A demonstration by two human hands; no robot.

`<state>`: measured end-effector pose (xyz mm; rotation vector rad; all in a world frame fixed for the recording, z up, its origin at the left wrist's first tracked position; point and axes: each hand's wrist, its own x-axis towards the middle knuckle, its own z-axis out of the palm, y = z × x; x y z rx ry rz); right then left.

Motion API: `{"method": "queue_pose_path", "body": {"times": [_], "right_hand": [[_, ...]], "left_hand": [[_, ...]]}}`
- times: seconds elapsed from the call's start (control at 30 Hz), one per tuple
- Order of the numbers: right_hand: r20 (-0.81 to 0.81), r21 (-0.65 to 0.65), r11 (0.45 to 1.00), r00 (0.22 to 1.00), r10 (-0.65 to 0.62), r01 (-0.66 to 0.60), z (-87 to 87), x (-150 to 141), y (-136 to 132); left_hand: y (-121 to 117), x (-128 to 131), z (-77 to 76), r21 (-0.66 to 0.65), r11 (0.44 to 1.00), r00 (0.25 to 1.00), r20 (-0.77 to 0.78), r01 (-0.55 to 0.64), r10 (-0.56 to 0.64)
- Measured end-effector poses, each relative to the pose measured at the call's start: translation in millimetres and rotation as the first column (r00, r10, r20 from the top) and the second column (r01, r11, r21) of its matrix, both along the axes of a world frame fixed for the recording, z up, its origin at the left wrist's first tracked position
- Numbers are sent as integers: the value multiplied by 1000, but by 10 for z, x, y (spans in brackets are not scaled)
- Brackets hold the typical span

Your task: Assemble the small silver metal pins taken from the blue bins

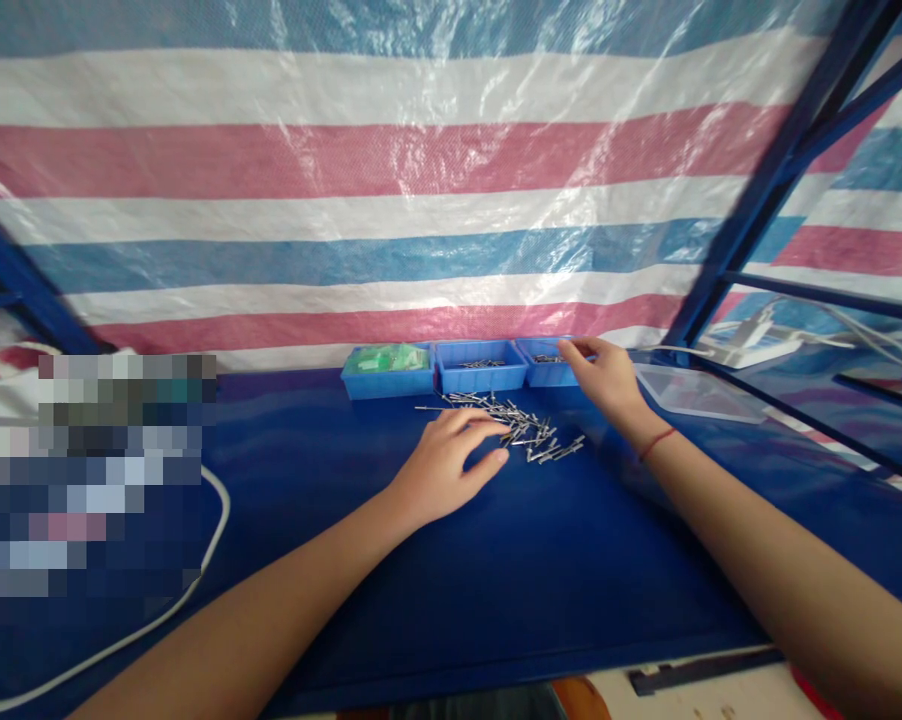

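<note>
A loose pile of thin silver blind rivets (522,420) lies on the blue tabletop (496,580). At the pile's left edge is my left hand (451,460), thumb and fingers apart, fingertips beside the rivets. My right hand (605,375) is at the right blue bin (552,375), its fingers drawn together over the bin's right side. What those fingers hold, if anything, is too small to make out. A few rivets show inside that bin. More rivets lie in the middle blue bin (481,379). The left blue bin (387,385) holds green plastic packets (391,358).
A clear plastic lid or tray (702,393) lies right of the bins. A white cable (222,520) loops across the left side, beside a blurred-out area. Blue metal frame posts (758,220) stand at the sides, with a white power strip (751,345) beyond the right one.
</note>
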<state>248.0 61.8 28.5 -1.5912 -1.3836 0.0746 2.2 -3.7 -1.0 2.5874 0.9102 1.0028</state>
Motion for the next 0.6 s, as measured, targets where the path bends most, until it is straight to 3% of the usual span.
{"method": "queue_pose_path", "body": {"times": [0.07,0.13,0.23,0.33,0.47,0.6], "right_hand": [[60,-83,993,995,-83,88,39,95,35],[91,-149,986,994,-60,73,67,86,-45],[142,-220,968,978,152,-118,-23,-45,-347],[327,-289,927,885,332,-241,-280,-151,-664],[466,-379,892,783,413,-245,-541,-201,-719],[472,-399,838,701,535,-371,-511,-341,-486]], "left_hand": [[-24,17,8,16,999,993,-116,34,-32],[-5,10,10,24,1000,988,-154,-17,21],[104,-52,9,49,971,965,-113,-233,237],[239,-128,-11,104,910,894,-171,-402,414],[335,-151,-82,83,914,848,-347,-398,401],[336,-137,-112,-27,935,848,-431,-353,308]]}}
